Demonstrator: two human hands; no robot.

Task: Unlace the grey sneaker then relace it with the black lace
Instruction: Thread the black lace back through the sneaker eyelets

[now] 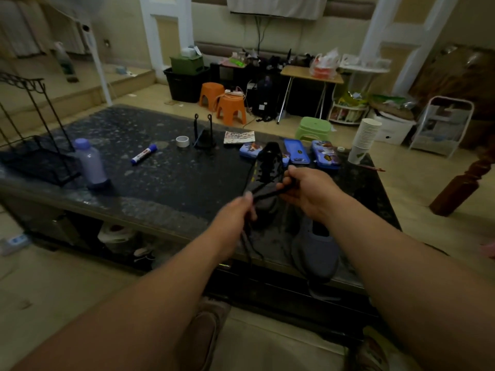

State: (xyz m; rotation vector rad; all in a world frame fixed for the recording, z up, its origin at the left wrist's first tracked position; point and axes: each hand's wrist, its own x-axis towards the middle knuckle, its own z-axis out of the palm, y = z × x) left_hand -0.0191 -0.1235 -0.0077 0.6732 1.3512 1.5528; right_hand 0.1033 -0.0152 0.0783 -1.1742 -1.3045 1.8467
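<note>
A dark grey sneaker point(263, 178) stands on the black speckled table point(160, 167), toe toward me, its tongue raised at the far end. A black lace point(265, 195) runs taut between my two hands in front of the shoe. My left hand point(235, 218) pinches the lace, and loose lace ends hang below it over the table edge. My right hand point(308, 191) grips the other part of the lace, close to the shoe's eyelets. A second grey sneaker point(316, 250) lies near the table's front right edge, below my right forearm.
On the table: a purple bottle point(91, 164), a blue marker point(143, 154), a tape roll point(182, 141), a small black stand point(204, 135), blue tins point(297, 151), stacked paper cups point(365, 140) and a black wire rack point(29, 140). Orange stools point(230, 108) stand behind.
</note>
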